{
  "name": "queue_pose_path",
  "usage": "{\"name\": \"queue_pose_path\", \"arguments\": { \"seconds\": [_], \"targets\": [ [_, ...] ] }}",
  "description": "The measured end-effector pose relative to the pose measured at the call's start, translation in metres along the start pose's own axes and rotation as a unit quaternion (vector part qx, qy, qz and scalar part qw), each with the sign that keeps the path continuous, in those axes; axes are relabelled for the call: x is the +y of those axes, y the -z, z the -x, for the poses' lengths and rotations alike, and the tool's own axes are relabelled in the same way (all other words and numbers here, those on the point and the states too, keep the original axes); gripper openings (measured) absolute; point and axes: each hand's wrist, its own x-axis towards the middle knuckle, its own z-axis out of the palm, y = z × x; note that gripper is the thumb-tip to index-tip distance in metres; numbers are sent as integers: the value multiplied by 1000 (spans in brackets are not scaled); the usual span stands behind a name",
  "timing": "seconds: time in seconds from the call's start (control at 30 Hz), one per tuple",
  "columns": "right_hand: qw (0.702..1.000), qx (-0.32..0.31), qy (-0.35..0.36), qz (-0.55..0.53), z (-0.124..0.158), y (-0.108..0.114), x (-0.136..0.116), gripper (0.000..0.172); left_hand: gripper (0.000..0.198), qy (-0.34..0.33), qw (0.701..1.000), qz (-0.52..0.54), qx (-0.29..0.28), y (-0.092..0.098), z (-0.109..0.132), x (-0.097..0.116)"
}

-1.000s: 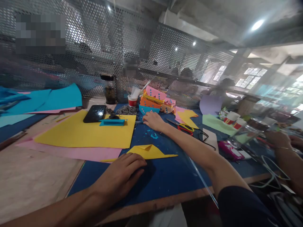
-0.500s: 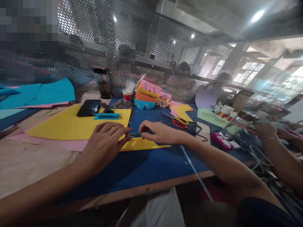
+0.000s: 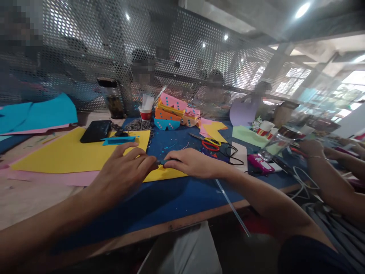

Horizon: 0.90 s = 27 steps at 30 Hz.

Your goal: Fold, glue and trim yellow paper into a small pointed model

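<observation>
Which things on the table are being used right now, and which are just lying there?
In use:
small thin teal piece, pinched between the left hand and the right hand
folded yellow paper shape, under both hands

Lying about:
red-and-yellow-handled scissors
flat black phone
red paper cup
large yellow paper sheet

R hand (image 3: 191,163) grips teal stick (image 3: 161,162), L hand (image 3: 123,173) touching

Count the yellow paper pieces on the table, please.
3. A large sheet lies at the left; a folded piece beneath the left hand and the right hand, which grips a small dark object; a smaller piece beyond the scissors. The colourful stack may hide more.
</observation>
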Motion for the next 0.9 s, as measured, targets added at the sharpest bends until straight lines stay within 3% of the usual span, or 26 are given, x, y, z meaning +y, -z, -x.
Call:
{"name": "queue_pose_path", "arguments": {
  "seconds": [0.17, 0.33, 0.47, 0.6, 0.7, 0.9],
  "targets": [
    [994, 90, -55, -20, 36, 20, 30, 22, 43, 129, 989, 37, -67, -7, 16, -37],
    [979, 180, -51, -82, 60, 21, 38, 38, 46, 178, 973, 88, -118, -23, -4, -52],
    [962, 150, -3, -229, 60, 9, 31, 26, 45, 193, 969, 96, -116, -52, -26, -59],
    [900, 102, 37, -423, 53, -1, 40, 34, 45, 196, 968, 115, -105, -76, -29, -68],
    [877, 119, 46, -463, 45, -7, 46, 32, 51, 185, 970, 136, -84, -77, -21, -63],
    [908, 223, 29, -352, 29, -22, 42, 36, 46, 73, 951, 294, -59, -61, 0, -24]
  ]
}}
